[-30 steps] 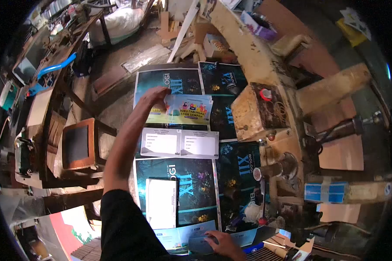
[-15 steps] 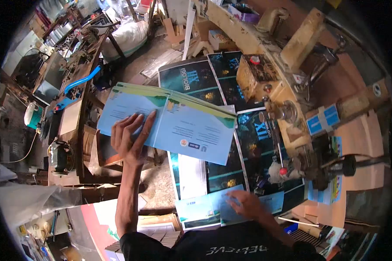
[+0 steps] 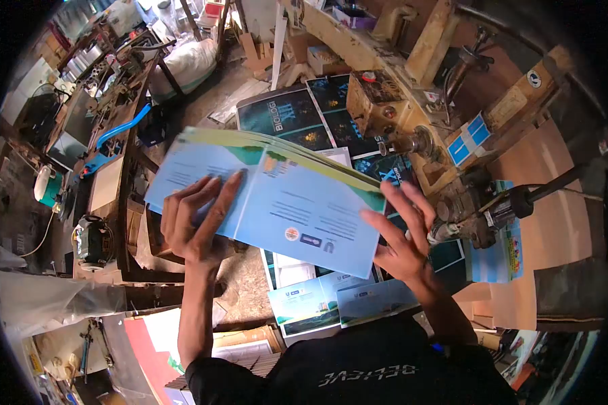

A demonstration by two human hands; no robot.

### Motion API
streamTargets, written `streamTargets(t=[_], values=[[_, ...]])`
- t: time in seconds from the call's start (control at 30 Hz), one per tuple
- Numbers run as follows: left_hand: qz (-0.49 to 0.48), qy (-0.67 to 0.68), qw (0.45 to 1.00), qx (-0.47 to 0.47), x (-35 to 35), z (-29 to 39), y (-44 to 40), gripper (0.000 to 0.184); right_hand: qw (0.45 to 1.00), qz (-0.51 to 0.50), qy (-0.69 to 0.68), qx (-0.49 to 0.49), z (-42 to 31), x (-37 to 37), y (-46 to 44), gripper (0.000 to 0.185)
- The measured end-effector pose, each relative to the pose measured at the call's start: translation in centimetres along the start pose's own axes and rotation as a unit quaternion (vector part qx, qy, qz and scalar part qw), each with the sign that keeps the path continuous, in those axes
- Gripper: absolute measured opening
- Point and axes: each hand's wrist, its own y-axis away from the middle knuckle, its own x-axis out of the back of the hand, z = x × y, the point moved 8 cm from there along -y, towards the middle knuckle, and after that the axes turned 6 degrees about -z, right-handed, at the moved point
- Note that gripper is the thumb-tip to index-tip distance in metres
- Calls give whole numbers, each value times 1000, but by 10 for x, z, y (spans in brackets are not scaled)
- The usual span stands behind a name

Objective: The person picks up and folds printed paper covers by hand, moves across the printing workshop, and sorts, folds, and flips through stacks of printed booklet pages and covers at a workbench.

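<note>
Here, by the left hand [image 3: 194,223], its fingers slightly parted on top and its thumb hidden, a stack of blue printed sheets [image 3: 304,199] is held above "BIOLOGI XII" sheets [image 3: 280,121]. The stack's right edge is met by the right hand [image 3: 409,236], fingers spread and half bent; whether gripping cannot be told.

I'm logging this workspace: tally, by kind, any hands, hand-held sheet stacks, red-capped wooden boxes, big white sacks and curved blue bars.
Left hand and right hand: 2
Held sheet stack: 1
Red-capped wooden box: 1
Big white sack: 1
Curved blue bar: 1
Total: 6
</note>
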Motion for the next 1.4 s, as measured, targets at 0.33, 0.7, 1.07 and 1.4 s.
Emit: streamTargets(t=[0.33,0.7,1.07,1.4], values=[[-489,408,724,265,-68,6,63,34,852,-56,-368,-368,53,-16,2,28],[-469,620,434,456,-85,83,197,62,831,-193,-396,-339,68,-77,29,21],[-254,741,123,609,-102,123,265,95,868,-258,-247,-345,64,-82,25,22],[-435,628,330,555,-128,93,254,54,886,-320,-119,-315,76,-61,50,56]])
